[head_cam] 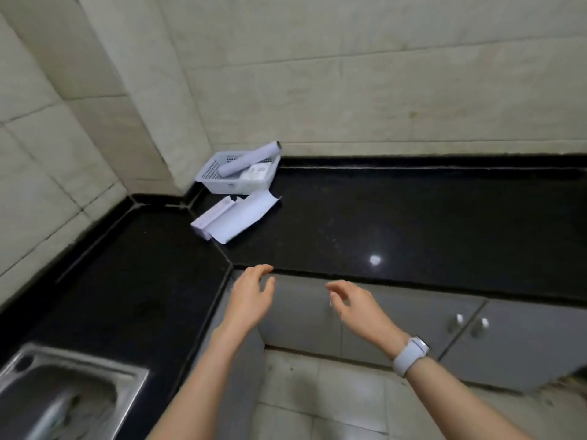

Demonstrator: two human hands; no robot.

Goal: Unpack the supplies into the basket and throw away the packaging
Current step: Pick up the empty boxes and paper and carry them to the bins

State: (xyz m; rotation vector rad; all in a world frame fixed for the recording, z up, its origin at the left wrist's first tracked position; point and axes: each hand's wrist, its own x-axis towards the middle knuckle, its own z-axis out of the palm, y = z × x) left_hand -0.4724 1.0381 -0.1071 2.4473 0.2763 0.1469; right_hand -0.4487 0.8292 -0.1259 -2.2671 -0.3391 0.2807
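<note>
A pale blue perforated basket [216, 179] stands in the far corner of the black counter [397, 223]. A grey roll [249, 158] lies slanted across its rim, and a white packet [258, 171] rests inside. In front of the basket lie a white opened carton [211, 215] and a loose white packaging sheet [243, 217]. My left hand [251, 296] hovers at the counter's front edge, fingers apart, holding nothing. My right hand [352, 301], with a white watch on the wrist, hovers in front of the cabinets, also empty with fingers spread.
A steel sink [63, 395] is set in the counter at the lower left. Grey cabinet doors with round knobs [470, 323] run under the counter at the right. Tiled walls close off the back and left. Pale floor tiles lie below my arms.
</note>
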